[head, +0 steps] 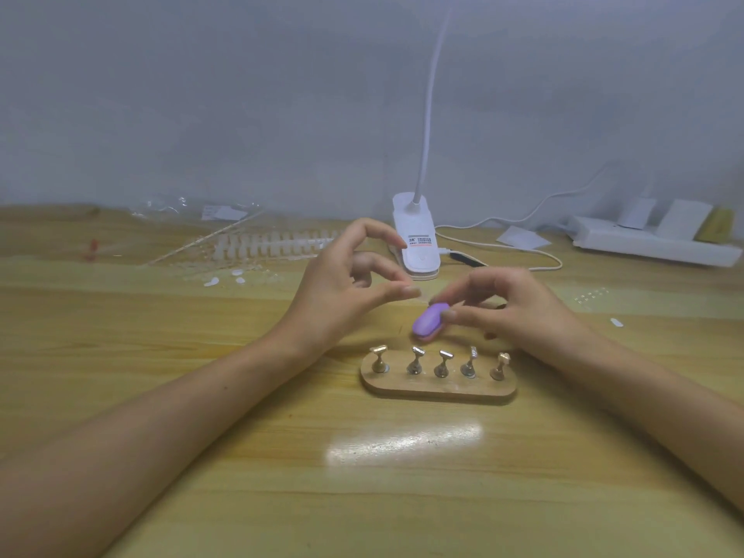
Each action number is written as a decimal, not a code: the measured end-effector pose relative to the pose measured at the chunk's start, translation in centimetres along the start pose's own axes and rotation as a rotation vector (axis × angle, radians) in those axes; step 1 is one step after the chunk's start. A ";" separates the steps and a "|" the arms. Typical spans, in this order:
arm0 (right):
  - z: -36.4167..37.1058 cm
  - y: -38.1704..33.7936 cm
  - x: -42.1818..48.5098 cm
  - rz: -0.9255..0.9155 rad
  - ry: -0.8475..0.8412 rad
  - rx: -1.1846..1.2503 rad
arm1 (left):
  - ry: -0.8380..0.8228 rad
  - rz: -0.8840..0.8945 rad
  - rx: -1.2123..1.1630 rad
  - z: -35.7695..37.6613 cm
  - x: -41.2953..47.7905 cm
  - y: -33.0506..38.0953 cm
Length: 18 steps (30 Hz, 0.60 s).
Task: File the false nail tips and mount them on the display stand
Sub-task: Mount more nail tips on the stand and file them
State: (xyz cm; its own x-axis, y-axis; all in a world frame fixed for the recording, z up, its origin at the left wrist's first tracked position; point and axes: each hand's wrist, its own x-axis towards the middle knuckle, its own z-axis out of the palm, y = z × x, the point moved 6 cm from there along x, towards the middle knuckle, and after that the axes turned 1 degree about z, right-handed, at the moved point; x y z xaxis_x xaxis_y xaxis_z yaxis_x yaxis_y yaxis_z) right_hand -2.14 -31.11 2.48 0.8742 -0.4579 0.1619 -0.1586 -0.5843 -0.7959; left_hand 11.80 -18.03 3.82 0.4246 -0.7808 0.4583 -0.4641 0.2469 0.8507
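Note:
My left hand (346, 283) is raised over the table, thumb and middle finger pinching a small clear nail tip (420, 296) that is hard to make out. My right hand (503, 308) grips a purple oval nail file block (427, 321) by one end, its other end pointing toward the nail tip and nearly touching it. Just in front of both hands lies the wooden oval display stand (439, 388) with several small metal holders (443, 363) standing in a row. No nail tip is visible on any of the holders.
Strips of clear nail tips (265, 245) and loose tips lie at the back left beside plastic wrapping (193, 211). A white clip lamp (416, 239) with its cable stands behind my hands. A white power strip (652, 241) sits at the back right. One stray tip (616, 323) lies to the right.

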 end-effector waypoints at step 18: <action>-1.0 -12.5 -4.6 -0.500 0.318 -0.207 | -0.305 -0.208 -0.031 -1.6 0.3 6.6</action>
State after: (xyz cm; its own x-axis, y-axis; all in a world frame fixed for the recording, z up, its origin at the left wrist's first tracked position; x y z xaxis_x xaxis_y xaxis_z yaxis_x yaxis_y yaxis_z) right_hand -4.62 -22.35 12.25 0.6912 -0.2543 0.6765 0.1205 -0.8824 -0.4548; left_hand 10.10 -15.71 9.93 0.2537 -0.9502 0.1811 -0.3662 0.0789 0.9272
